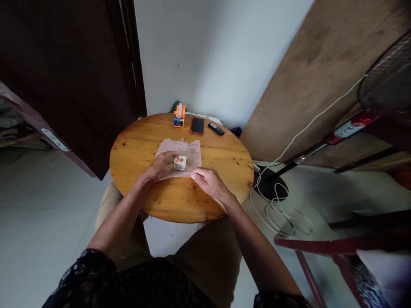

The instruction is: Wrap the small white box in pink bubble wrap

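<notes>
A sheet of bubble wrap (pixel 194 150) lies spread on the round wooden table (pixel 224 160). On its middle sits a small white box (pixel 180 161) with red print. My left hand (pixel 163 164) is over the left part of the sheet, its fingers curled against the left side of the box. At the sheet's near right corner, my right hand (pixel 208 181) is closed, pinching the edge between thumb and fingers.
Along the table's far side stand an orange and blue tape dispenser (pixel 179 115), a red-edged smartphone (pixel 197 126) and a black keypad phone (pixel 216 128). A standing fan (pixel 349 128) and a loose white cable (pixel 282 211) are on the right.
</notes>
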Demonstrator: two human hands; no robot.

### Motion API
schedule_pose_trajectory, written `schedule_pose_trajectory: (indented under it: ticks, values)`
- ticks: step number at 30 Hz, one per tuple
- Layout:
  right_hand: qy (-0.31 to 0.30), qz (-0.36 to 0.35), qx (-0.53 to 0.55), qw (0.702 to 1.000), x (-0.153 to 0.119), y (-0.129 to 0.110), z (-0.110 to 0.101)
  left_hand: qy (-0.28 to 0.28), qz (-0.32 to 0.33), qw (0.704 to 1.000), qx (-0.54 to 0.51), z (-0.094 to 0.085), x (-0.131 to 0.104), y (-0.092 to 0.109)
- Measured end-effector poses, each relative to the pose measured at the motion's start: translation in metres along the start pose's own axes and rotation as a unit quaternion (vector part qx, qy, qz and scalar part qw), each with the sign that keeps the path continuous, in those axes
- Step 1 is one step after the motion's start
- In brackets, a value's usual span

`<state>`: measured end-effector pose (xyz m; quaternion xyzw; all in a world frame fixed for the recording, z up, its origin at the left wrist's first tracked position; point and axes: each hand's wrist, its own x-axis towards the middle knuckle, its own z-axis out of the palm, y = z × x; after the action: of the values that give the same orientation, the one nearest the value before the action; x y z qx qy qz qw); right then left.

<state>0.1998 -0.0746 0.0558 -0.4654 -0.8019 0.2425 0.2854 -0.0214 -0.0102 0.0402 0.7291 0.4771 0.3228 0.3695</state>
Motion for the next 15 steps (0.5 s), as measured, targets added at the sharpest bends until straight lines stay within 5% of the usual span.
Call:
schedule_pose_trajectory:
  ticks: [3,9,15]
  values:
    - [0.008,0.008,0.018,1.0,0.002,0.002,0.0,-0.048,0.013,0.999,0.012,-0.018,-0.007,0.012]
    - [0.048,0.055,0.049,0.996,0.021,0.008,-0.004,-0.052,-0.01,0.991,0.126,-0.06,-0.023,0.034]
    - [0.087,0.087,0.018,0.992,0.049,0.013,-0.011,-0.004,0.005,0.965,0.263,-0.037,0.0,0.04]
